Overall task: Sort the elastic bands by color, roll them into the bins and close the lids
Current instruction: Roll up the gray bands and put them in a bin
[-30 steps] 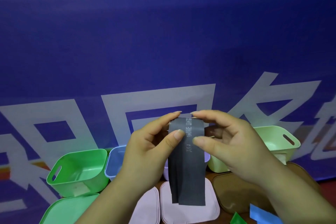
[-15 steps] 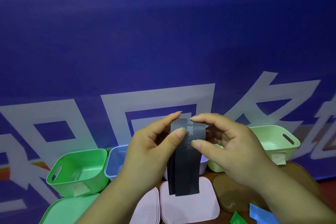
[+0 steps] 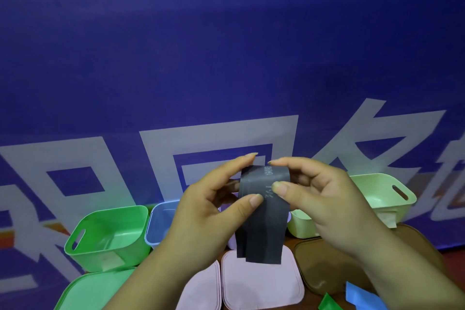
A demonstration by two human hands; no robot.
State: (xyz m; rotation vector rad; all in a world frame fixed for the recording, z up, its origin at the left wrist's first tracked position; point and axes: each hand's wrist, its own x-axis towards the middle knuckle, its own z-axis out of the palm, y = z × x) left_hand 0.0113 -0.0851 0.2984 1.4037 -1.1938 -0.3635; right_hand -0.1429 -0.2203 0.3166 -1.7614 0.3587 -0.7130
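Flat dark grey elastic band (image 3: 263,214) held up in mid-air, top end curled over, tail hanging above pink square lid (image 3: 261,284). Left hand (image 3: 208,211) pinches its left edge, thumb on front; right hand (image 3: 324,199) pinches top right. Behind: bright green plastic bin (image 3: 108,236), pale blue bin (image 3: 161,221), pale green bin (image 3: 382,194); brown lid (image 3: 324,264) at right.
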